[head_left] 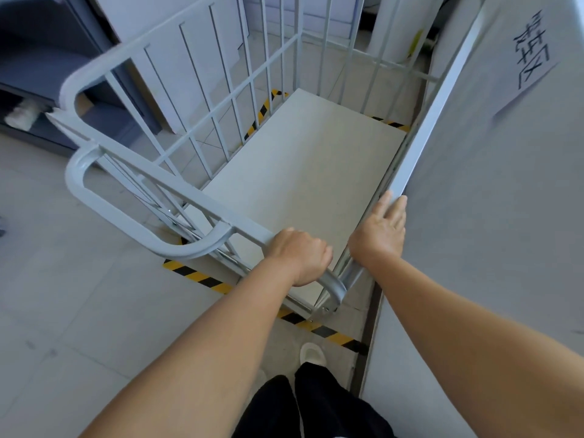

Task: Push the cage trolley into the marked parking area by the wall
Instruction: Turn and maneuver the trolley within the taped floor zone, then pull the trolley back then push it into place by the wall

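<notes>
Pale grey steel bars form the cage trolley (221, 128), which fills the centre of the frame, its right side just beside the wall (493, 216). Yellow-and-black floor tape (202, 278) shows around its base. The left hand (300, 257) has its grip curled tight around the near top rail. The right hand (379, 232) lies flat, fingers spread, on the right-side rail by the wall.

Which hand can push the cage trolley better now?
Probably the left hand. Its fingers wrap the cage trolley's near rail, so it can shove forward. The right hand only lies flat on the side rail against the wall.
</notes>
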